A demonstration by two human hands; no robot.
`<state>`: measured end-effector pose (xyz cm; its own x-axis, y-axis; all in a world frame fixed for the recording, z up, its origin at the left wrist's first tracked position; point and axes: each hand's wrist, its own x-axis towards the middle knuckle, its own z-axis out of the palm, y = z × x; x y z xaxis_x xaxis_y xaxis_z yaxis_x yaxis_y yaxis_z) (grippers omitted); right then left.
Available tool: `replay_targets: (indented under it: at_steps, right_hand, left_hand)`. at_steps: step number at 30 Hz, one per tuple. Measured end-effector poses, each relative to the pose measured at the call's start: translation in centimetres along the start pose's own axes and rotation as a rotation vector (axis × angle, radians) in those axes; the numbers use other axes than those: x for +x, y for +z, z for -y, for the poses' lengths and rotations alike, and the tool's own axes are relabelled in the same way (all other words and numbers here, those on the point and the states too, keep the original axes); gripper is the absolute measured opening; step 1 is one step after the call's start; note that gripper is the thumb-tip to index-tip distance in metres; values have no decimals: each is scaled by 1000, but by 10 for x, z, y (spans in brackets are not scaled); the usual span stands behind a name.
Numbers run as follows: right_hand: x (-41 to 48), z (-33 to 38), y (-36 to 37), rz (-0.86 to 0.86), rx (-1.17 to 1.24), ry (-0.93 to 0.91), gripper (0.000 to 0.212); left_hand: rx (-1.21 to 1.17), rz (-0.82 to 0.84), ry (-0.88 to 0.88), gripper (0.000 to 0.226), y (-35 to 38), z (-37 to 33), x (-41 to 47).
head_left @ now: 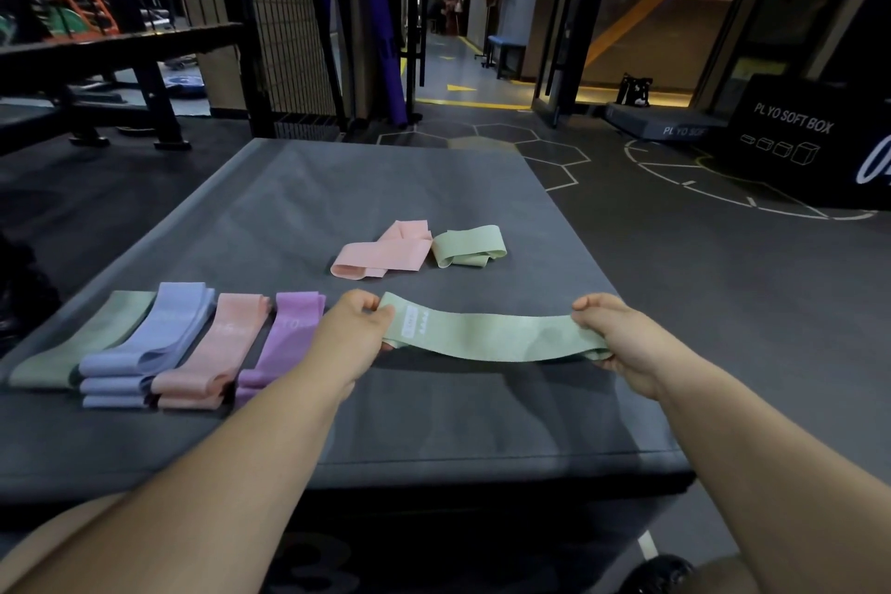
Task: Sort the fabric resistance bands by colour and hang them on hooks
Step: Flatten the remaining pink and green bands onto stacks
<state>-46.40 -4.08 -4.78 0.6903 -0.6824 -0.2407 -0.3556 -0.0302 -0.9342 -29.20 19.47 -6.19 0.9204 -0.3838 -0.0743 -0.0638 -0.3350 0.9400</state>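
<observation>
A light green band (492, 337) is stretched flat just above the grey soft box top (299, 198). My left hand (354, 333) pinches its left end and my right hand (622, 338) pinches its right end. To the left lie sorted bands side by side: a dark green band (77, 347), a stack of blue bands (149, 347), pink bands (217, 352) and purple bands (284, 338). Farther back, a loose pink band (381, 253) and a folded light green band (467, 246) rest on the box. No hooks show in view.
A black wire-mesh rack (284, 15) and a bench frame (120, 58) stand beyond the box on the left. A black plyo soft box (795, 135) sits at the right. A corridor (458, 63) opens straight ahead.
</observation>
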Motion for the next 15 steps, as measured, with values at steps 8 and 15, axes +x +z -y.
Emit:
replay_targets:
  at_steps: [8, 15]
  right_hand:
    - [-1, -1, -4, -76, 45, 46, 34]
    - [-2, -4, -11, -55, 9, -20, 19]
  left_hand:
    - [103, -18, 69, 8, -3, 0, -4]
    - [212, -69, 88, 10, -7, -1, -4]
